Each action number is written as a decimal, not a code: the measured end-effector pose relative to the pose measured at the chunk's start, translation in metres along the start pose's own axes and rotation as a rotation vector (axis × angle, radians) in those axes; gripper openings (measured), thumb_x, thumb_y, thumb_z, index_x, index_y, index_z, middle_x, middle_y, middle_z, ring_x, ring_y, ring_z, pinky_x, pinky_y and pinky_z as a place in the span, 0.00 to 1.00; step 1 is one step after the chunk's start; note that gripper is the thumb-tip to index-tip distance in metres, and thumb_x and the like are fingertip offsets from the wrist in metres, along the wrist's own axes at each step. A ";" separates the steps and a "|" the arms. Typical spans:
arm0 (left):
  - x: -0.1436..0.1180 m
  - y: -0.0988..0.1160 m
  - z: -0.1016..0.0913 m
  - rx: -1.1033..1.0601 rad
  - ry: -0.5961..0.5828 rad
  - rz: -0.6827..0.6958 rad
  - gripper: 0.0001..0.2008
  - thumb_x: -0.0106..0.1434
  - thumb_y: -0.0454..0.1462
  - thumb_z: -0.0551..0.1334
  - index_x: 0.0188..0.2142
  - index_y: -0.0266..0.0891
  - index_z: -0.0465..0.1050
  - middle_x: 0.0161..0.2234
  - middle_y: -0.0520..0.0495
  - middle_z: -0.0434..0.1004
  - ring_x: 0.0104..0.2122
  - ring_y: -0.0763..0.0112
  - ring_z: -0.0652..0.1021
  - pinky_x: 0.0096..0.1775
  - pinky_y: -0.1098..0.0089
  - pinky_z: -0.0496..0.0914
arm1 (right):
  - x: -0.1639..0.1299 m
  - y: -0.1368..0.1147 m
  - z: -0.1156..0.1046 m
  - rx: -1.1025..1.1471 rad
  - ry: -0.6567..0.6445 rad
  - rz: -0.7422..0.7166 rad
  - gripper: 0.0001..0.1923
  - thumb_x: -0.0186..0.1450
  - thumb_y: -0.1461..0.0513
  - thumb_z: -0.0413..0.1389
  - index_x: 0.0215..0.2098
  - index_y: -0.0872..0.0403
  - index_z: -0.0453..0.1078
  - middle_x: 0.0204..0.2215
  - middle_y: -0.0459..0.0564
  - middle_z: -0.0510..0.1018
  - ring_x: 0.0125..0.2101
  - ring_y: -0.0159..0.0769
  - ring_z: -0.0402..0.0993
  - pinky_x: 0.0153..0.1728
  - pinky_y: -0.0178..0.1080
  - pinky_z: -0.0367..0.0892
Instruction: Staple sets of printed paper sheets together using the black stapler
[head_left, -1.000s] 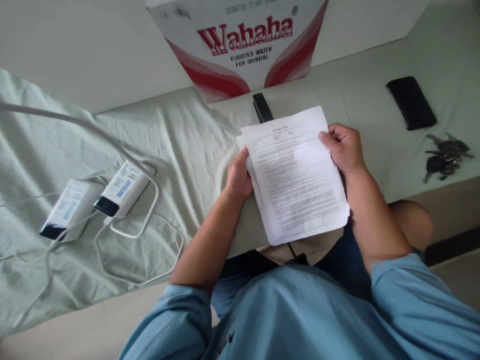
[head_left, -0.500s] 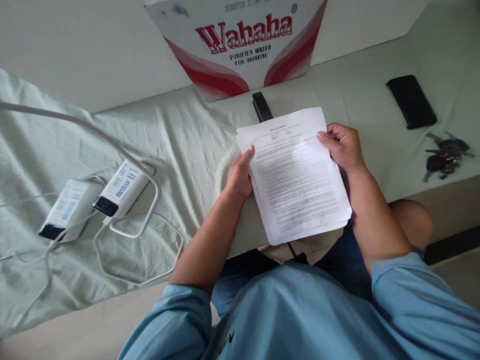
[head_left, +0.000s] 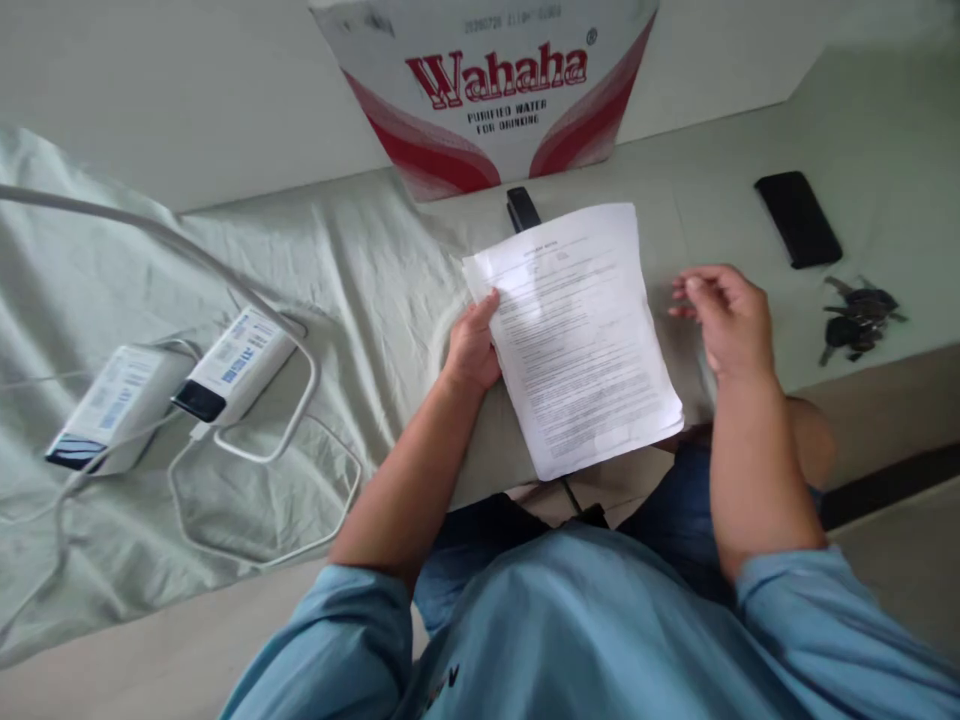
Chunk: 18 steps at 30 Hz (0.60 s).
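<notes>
A stack of white printed paper sheets (head_left: 581, 340) is held over the edge of a pale green cloth-covered surface (head_left: 360, 280). My left hand (head_left: 474, 345) grips the stack at its left edge, thumb on top. To the right of the sheets, my right hand (head_left: 726, 315) hovers apart from them, fingers loosely spread and holding nothing. A black stapler (head_left: 522, 208) lies just beyond the top edge of the sheets, partly hidden by them.
A red and white Wahaha water carton (head_left: 495, 90) stands at the back. Two white power banks (head_left: 180, 385) with white cables lie at the left. A black phone (head_left: 797, 218) and a bunch of keys (head_left: 855, 320) rest at the right.
My right hand has let go of the right edge of the sheets and moved a little to the right. The left hand keeps its grip on the stack.
</notes>
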<state>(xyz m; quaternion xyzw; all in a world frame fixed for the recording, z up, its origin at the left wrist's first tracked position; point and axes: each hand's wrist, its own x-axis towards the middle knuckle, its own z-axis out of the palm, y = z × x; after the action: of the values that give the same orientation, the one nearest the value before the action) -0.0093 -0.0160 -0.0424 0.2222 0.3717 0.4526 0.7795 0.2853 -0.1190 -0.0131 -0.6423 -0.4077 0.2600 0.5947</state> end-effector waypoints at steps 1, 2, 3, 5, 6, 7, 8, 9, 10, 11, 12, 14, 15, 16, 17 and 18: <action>0.001 0.001 0.000 -0.014 -0.007 0.001 0.14 0.63 0.43 0.71 0.45 0.38 0.79 0.43 0.42 0.88 0.53 0.48 0.84 0.57 0.55 0.77 | -0.012 -0.004 -0.010 0.012 0.058 -0.002 0.17 0.63 0.45 0.69 0.41 0.45 0.80 0.40 0.47 0.85 0.40 0.38 0.81 0.39 0.41 0.79; 0.001 0.002 0.000 -0.029 -0.018 0.000 0.14 0.64 0.44 0.70 0.45 0.38 0.79 0.44 0.42 0.88 0.55 0.48 0.83 0.58 0.54 0.77 | -0.026 -0.007 -0.019 0.031 0.093 0.013 0.19 0.62 0.44 0.69 0.44 0.44 0.80 0.43 0.47 0.85 0.44 0.39 0.82 0.45 0.44 0.79; 0.001 0.003 0.001 -0.046 -0.032 -0.003 0.14 0.66 0.44 0.69 0.46 0.38 0.80 0.45 0.41 0.88 0.56 0.48 0.82 0.59 0.54 0.76 | -0.042 -0.009 -0.028 0.068 0.093 0.050 0.22 0.62 0.43 0.69 0.49 0.43 0.79 0.47 0.48 0.85 0.48 0.40 0.82 0.51 0.47 0.78; 0.000 0.006 0.002 -0.073 -0.062 -0.015 0.14 0.68 0.45 0.66 0.47 0.38 0.80 0.48 0.40 0.87 0.58 0.47 0.81 0.60 0.54 0.75 | -0.075 -0.012 -0.039 0.161 0.027 0.145 0.33 0.59 0.37 0.68 0.56 0.43 0.75 0.51 0.51 0.85 0.55 0.45 0.80 0.58 0.52 0.75; -0.002 0.007 0.003 -0.079 -0.078 -0.029 0.15 0.69 0.46 0.65 0.47 0.38 0.80 0.48 0.40 0.87 0.59 0.46 0.80 0.60 0.53 0.75 | -0.091 -0.012 -0.043 0.196 -0.023 0.189 0.40 0.57 0.35 0.68 0.60 0.43 0.73 0.53 0.54 0.84 0.58 0.48 0.79 0.59 0.54 0.74; -0.003 0.008 0.003 -0.080 -0.092 -0.046 0.16 0.70 0.47 0.64 0.48 0.38 0.80 0.48 0.39 0.87 0.60 0.45 0.79 0.60 0.52 0.75 | -0.105 -0.013 -0.044 0.212 -0.049 0.224 0.44 0.55 0.34 0.69 0.62 0.44 0.72 0.53 0.56 0.84 0.59 0.49 0.78 0.59 0.54 0.74; -0.005 0.010 0.004 -0.079 -0.106 -0.066 0.18 0.70 0.48 0.63 0.49 0.38 0.80 0.49 0.39 0.87 0.61 0.44 0.79 0.61 0.51 0.75 | -0.116 -0.013 -0.045 0.207 -0.084 0.262 0.46 0.55 0.36 0.70 0.64 0.45 0.70 0.53 0.57 0.84 0.59 0.50 0.78 0.59 0.55 0.74; -0.006 0.011 0.004 -0.079 -0.117 -0.084 0.19 0.71 0.50 0.62 0.51 0.38 0.80 0.49 0.39 0.87 0.61 0.43 0.79 0.61 0.51 0.75 | -0.125 -0.014 -0.044 0.191 -0.103 0.288 0.46 0.56 0.38 0.71 0.66 0.46 0.68 0.53 0.58 0.84 0.60 0.51 0.78 0.60 0.55 0.74; -0.007 0.013 0.004 -0.084 -0.124 -0.096 0.21 0.72 0.51 0.61 0.52 0.39 0.79 0.49 0.39 0.87 0.61 0.43 0.79 0.61 0.50 0.75 | -0.132 -0.015 -0.042 0.167 -0.102 0.294 0.46 0.57 0.41 0.72 0.68 0.45 0.67 0.55 0.58 0.83 0.60 0.50 0.77 0.60 0.56 0.73; -0.008 0.015 0.005 -0.094 -0.128 -0.098 0.22 0.72 0.51 0.60 0.54 0.39 0.78 0.49 0.40 0.87 0.61 0.44 0.79 0.61 0.50 0.75 | -0.137 -0.016 -0.039 0.138 -0.091 0.284 0.45 0.58 0.44 0.73 0.68 0.45 0.65 0.56 0.58 0.82 0.61 0.50 0.77 0.61 0.56 0.73; -0.008 0.017 0.005 -0.109 -0.130 -0.093 0.23 0.73 0.51 0.58 0.56 0.38 0.77 0.49 0.40 0.86 0.61 0.45 0.79 0.61 0.51 0.75 | -0.140 -0.017 -0.036 0.112 -0.069 0.264 0.44 0.59 0.46 0.73 0.68 0.44 0.65 0.58 0.57 0.81 0.61 0.49 0.76 0.61 0.56 0.72; -0.009 0.020 0.006 -0.148 -0.137 -0.070 0.24 0.75 0.51 0.56 0.59 0.38 0.74 0.50 0.41 0.86 0.60 0.48 0.80 0.61 0.52 0.76 | -0.145 -0.020 -0.028 0.093 -0.022 0.235 0.41 0.60 0.47 0.72 0.67 0.44 0.66 0.61 0.57 0.79 0.61 0.49 0.76 0.61 0.55 0.73; -0.009 0.022 0.007 -0.167 -0.141 -0.058 0.24 0.76 0.50 0.55 0.61 0.38 0.73 0.51 0.41 0.86 0.60 0.49 0.80 0.61 0.53 0.76 | -0.147 -0.021 -0.023 0.105 -0.011 0.246 0.40 0.61 0.46 0.72 0.66 0.45 0.67 0.61 0.57 0.79 0.60 0.49 0.77 0.60 0.55 0.73; -0.009 0.024 0.007 -0.184 -0.146 -0.048 0.24 0.77 0.50 0.54 0.61 0.38 0.73 0.52 0.41 0.85 0.61 0.50 0.80 0.61 0.54 0.76 | -0.149 -0.022 -0.017 0.130 -0.002 0.272 0.39 0.61 0.44 0.71 0.65 0.46 0.68 0.60 0.58 0.79 0.60 0.50 0.77 0.60 0.56 0.73; -0.010 0.025 0.008 -0.197 -0.151 -0.043 0.24 0.77 0.50 0.53 0.61 0.38 0.72 0.52 0.41 0.85 0.61 0.50 0.79 0.61 0.54 0.76 | -0.151 -0.024 -0.010 0.165 0.008 0.302 0.39 0.60 0.42 0.70 0.64 0.47 0.69 0.59 0.59 0.80 0.60 0.51 0.77 0.59 0.56 0.74; -0.012 0.026 0.009 -0.206 -0.155 -0.043 0.24 0.78 0.49 0.52 0.61 0.37 0.72 0.52 0.41 0.85 0.61 0.50 0.79 0.61 0.54 0.76 | -0.153 -0.026 -0.002 0.203 0.018 0.331 0.40 0.59 0.40 0.70 0.63 0.48 0.70 0.59 0.59 0.80 0.60 0.51 0.77 0.59 0.56 0.74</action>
<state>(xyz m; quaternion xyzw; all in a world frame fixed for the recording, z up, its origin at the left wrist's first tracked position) -0.0198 -0.0134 -0.0145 0.1673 0.2663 0.4532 0.8341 0.1999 -0.2490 -0.0107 -0.6397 -0.2627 0.3882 0.6091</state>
